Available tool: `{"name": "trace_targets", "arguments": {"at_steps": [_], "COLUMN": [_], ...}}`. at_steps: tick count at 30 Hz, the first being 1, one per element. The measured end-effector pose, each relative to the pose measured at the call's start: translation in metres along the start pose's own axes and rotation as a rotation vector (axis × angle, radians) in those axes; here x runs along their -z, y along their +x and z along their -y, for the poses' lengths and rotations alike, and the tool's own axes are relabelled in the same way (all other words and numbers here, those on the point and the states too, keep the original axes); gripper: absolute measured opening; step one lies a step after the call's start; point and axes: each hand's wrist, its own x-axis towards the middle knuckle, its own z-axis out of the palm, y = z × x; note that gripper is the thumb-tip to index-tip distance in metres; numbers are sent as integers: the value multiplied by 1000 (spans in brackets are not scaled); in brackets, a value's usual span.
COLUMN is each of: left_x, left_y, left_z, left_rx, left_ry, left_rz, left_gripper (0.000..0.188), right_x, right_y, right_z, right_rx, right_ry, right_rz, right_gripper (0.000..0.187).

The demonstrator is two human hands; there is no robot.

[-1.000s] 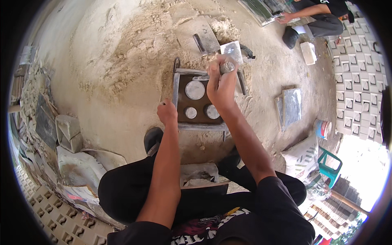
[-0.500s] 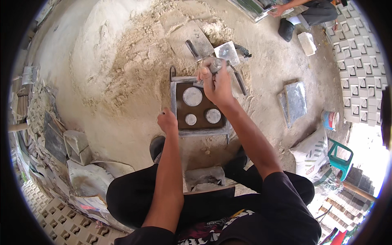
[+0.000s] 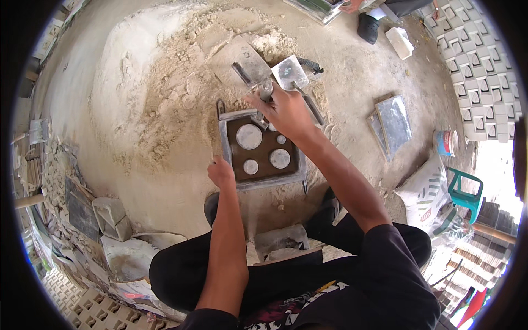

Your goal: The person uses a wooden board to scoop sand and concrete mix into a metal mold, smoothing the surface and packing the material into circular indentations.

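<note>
A square grey metal mould frame (image 3: 264,184) lies on the ground before me, its inside brown. Pale round discs of differing size sit in it: a large disc (image 3: 249,136), a disc at the lower right (image 3: 280,158) and smaller ones. Over the mould's far side, my right hand (image 3: 289,113) is closed around a short grey hand tool (image 3: 265,103) with a thick handle. The tool's lower end is at the far discs; whether it touches them I cannot tell. My left hand (image 3: 221,172) is a closed fist beside the frame's left edge, its contents hidden.
Past the mould lie a flat plate (image 3: 239,58), a pale square float (image 3: 289,71) and a pile of sandy powder (image 3: 176,77). To the right are stacked slabs (image 3: 394,124), a tub (image 3: 444,143), a white sack (image 3: 426,190) and a green stool (image 3: 465,195). Another person's shoe (image 3: 368,28) shows at top right.
My right hand has turned and shifted, so the tool's handle now shows upright and a small disc beneath it is uncovered. The left fist stays beside the frame. The whole view has swung slightly.
</note>
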Motion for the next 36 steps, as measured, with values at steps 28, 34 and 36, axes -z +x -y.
{"name": "trace_targets", "arguments": {"at_steps": [28,34,36], "left_x": [1,2,6], "left_y": [-3,0,-3], "left_z": [-5,-2,-2], "left_rx": [15,12,26], "left_ry": [2,-32,-35], "left_rz": [18,18,28], "left_gripper": [55,58,60], "right_x": [5,5,4], "right_y": [-50,-63,-69], "right_z": [-10,-7,-9], "right_rx": [278,-176,-303], "right_ry": [42,551,524], "right_rz": [-106,27,118], "right_gripper": [25,34,39]}}
